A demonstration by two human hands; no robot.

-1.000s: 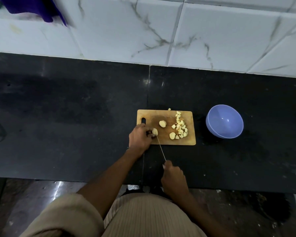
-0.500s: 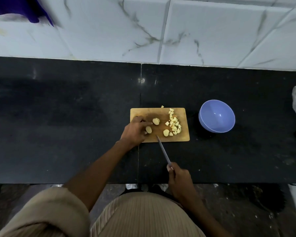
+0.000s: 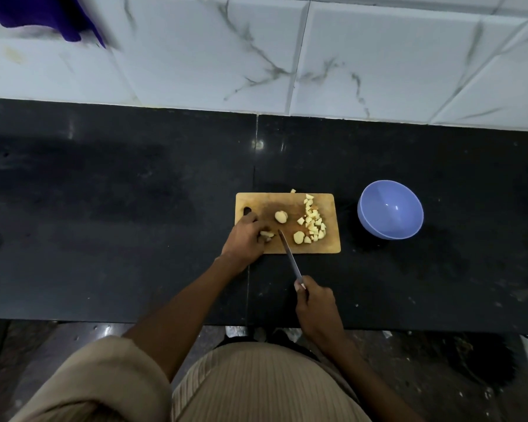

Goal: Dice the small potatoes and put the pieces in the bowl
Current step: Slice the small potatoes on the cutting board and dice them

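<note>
Rectangular wooden board (image 3: 287,205); round lilac bowl (image 3: 390,209)

One cutting board (image 3: 287,205), one knife (image 3: 289,254), one blue bowl (image 3: 390,210). Three larger potato chunks — one (image 3: 267,234) at the left fingertips, one (image 3: 281,216) just beyond them, one (image 3: 298,237) right of the blade. One heap of dice (image 3: 313,222) — too many and too small to count — plus one stray cube (image 3: 293,191).
</note>
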